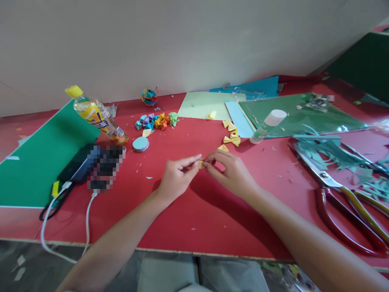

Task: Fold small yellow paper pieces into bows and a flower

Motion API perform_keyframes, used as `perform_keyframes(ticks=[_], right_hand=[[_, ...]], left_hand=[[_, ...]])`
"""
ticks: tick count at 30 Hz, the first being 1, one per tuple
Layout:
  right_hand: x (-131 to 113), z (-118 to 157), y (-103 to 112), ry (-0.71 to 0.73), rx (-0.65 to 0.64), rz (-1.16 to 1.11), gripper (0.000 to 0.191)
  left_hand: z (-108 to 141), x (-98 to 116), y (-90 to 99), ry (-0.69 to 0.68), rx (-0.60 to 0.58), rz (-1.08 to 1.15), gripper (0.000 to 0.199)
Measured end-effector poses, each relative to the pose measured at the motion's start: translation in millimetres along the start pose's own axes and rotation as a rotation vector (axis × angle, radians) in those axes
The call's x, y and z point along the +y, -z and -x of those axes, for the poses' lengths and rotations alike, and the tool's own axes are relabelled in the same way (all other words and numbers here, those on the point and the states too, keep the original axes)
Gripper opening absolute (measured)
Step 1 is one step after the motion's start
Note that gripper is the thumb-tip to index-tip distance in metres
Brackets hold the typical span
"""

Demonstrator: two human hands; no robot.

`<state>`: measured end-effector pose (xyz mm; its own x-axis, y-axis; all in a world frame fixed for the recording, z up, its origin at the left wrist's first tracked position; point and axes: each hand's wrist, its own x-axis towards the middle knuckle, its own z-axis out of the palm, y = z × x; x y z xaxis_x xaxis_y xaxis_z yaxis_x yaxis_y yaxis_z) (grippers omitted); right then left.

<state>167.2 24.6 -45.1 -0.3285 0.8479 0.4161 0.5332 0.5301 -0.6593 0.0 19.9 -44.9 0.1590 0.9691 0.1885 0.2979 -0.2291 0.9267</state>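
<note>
Yellow paper piece [200,164]: we hold it between our two hands, above the near middle of the red table [170,227]. Going from the left, we see a green sheet [39,162] with a yellow-capped bottle [99,117] at its right edge. In front of the bottle lie a black device [80,164] and, just beside it, a pixelated dark device [107,164], each with a white cable running towards us. Next come some round paper discs [140,144], and behind them a row of crumpled coloured paper pieces [158,121], with a multicoloured ball [148,97] farther back. Our left hand [178,178] pinches the left side of the small piece, thumb and forefinger nearly closed on it. Our right hand [229,172] pinches its right side, thumb and forefinger also closed on it and the other fingers curled. Beyond our right hand we see folded yellow papers [232,138], and to their right an upright glue stick [267,127] with a white cap. Behind that lies a plastic-covered green stack [282,111]. At the far right we have large scissors [325,176] with red and yellowish handles, their blades beside teal paper scraps [343,156]
</note>
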Motion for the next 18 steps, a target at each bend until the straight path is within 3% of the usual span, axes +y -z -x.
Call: perform_keyframes(ticks=[10, 18], right_hand=[[1.7, -0.9, 2.1, 0.114, -0.035, -0.033, 0.014], [0.6, -0.8, 2.0, 0.04, 0.014, -0.095, 0.012]], left_hand=[[-1.2, 2.4, 2.1, 0.035, 0.009, 0.107, 0.022], [-3.1, 10.9, 3.1, 0.075, 0.022, 0.133, 0.029]])
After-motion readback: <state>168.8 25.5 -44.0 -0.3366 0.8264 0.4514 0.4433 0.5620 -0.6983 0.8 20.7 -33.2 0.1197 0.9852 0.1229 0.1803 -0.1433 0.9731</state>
